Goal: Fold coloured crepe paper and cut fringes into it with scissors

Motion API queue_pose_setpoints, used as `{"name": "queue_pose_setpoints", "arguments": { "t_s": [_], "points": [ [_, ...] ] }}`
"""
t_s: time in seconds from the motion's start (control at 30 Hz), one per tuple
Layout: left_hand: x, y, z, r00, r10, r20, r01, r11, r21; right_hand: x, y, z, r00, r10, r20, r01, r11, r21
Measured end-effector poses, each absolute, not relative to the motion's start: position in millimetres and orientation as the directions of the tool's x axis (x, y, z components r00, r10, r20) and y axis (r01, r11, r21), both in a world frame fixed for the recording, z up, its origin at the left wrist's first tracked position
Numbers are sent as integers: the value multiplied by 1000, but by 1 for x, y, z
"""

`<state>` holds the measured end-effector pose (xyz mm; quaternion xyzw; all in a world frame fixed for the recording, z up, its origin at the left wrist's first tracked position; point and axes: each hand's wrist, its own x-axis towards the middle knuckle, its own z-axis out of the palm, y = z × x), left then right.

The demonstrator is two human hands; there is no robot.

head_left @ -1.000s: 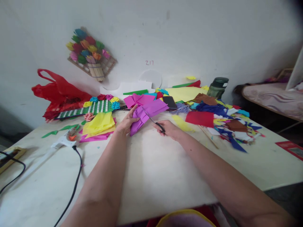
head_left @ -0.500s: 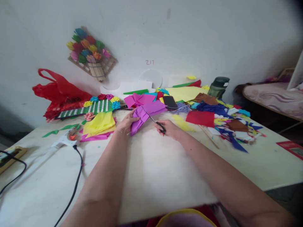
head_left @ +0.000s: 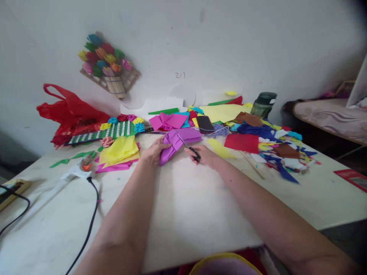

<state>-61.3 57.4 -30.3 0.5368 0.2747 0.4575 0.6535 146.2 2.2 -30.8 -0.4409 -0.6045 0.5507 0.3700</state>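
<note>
My left hand (head_left: 154, 151) is closed on the near left part of a folded purple sheet of crepe paper (head_left: 171, 147), its thumb lying on top. In my right hand (head_left: 202, 156) is a pair of scissors (head_left: 195, 153) with black handles, my fingers wrapped round them. The blades reach up and left across the purple paper, which spreads out to the right beyond them. Pink paper pieces (head_left: 169, 121) lie just behind. To the left of my left hand sits a stack of yellow crepe paper (head_left: 120, 151) over pink sheets.
A glue gun (head_left: 77, 170) with a black cord lies at the left. Paper flowers on a green board (head_left: 114, 131) and a red plastic bag (head_left: 71, 110) are behind it. A phone (head_left: 205, 124), coloured scraps (head_left: 283, 152), a stick (head_left: 252, 164) and a green bottle (head_left: 263, 105) lie or stand rightward.
The purple paper has shifted slightly under the scissors, and its right part sits a little lower. Both hands keep their grips. The whole view has moved slightly.
</note>
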Motion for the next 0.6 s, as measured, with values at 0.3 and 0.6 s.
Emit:
{"name": "queue_pose_setpoints", "arguments": {
  "t_s": [0.3,0.6],
  "points": [
    [-62,59,-32,425,894,145,-335,6,942,145,9,-38,-288,956,49,187,106,-977],
    [-63,56,-30,403,904,144,-372,18,928,145,17,-48,-263,963,66,176,115,-978]
  ]
}}
